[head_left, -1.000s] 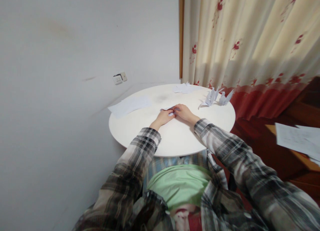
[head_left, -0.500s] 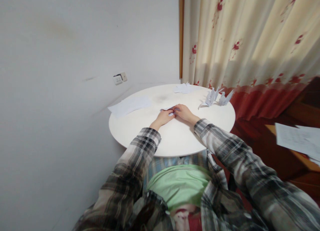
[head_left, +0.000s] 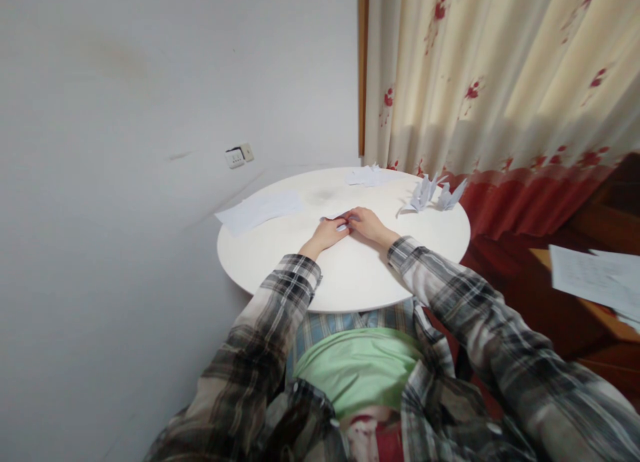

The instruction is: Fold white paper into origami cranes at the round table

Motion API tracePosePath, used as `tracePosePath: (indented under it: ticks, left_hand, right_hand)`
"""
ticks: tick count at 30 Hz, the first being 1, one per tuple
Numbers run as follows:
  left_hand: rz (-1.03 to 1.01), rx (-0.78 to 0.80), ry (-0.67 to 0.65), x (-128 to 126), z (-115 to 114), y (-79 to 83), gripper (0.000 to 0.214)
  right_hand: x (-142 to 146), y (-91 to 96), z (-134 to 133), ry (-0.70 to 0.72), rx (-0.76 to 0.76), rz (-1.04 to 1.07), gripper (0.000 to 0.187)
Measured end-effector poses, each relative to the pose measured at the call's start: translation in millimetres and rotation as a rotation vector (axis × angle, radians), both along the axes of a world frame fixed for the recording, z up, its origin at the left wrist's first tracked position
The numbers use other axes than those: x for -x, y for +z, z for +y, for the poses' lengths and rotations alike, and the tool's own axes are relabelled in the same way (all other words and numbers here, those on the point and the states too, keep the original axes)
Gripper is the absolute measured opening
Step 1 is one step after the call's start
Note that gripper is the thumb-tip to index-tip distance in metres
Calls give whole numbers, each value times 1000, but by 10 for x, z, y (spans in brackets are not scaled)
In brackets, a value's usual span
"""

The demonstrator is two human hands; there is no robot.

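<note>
Both hands meet over a small folded piece of white paper [head_left: 343, 227] near the middle of the round white table [head_left: 360, 275]. My left hand [head_left: 327, 233] is closed on the paper's left side, fingers pointing right. From the right, my right hand [head_left: 367, 223] pinches it with bent fingers, the fingertips close to those of the left. Most of the paper is hidden under the fingers, so its exact shape cannot be made out. To the right of my hands stand folded paper cranes [head_left: 423, 194], side by side near the table's edge.
Flat white sheets [head_left: 260, 210] lie at the table's left, their corner by the wall. More paper pieces [head_left: 367, 175] rest at the far edge. A wall socket [head_left: 235, 158] is beyond. A patterned curtain [head_left: 490, 82] hangs behind; printed papers [head_left: 595, 272] lie on furniture at right.
</note>
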State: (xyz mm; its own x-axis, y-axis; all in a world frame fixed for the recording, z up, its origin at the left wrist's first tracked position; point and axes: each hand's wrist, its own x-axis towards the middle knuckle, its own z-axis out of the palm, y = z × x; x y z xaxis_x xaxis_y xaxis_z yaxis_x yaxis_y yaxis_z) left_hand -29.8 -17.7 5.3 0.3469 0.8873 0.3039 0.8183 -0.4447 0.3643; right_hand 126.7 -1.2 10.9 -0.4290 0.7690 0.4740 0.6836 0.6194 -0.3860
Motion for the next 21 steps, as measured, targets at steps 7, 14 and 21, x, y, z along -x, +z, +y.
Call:
tracePosePath:
  ticks: [7, 14, 21]
  left_hand:
    - [13, -10, -4, 12, 41, -34, 34]
    - [18, -10, 5, 12, 45, -38, 34]
    - [2, -9, -1, 12, 32, -28, 34]
  right_hand:
    - [3, 12, -11, -1, -1, -11, 29]
    - [4, 9, -2, 2, -2, -10, 29]
    - [4, -6, 8, 3, 8, 22, 30]
